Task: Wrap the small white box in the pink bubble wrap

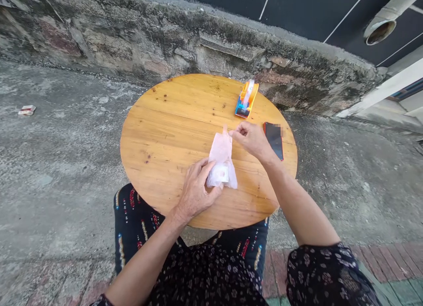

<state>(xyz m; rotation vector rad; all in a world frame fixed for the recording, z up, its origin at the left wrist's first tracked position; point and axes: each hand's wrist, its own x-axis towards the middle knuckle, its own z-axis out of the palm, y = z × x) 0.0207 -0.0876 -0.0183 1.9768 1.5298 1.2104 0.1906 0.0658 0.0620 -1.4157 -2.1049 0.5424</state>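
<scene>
With the left hand (197,187), clasping the near-left part of the pink plastic bag (221,148), lying on the tabletop (168,138) around a white item (221,174); with the right hand (250,139), pinching the bag's far right corner. Beyond and right of the bag, showing a tape dispenser (246,98), then a red-edged smartphone (274,142).

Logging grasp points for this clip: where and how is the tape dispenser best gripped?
Probably across the left and right sides of the tape dispenser, from above, with the right hand: it stands upright and narrow beyond that hand, which is at the top of the plastic bag.
</scene>
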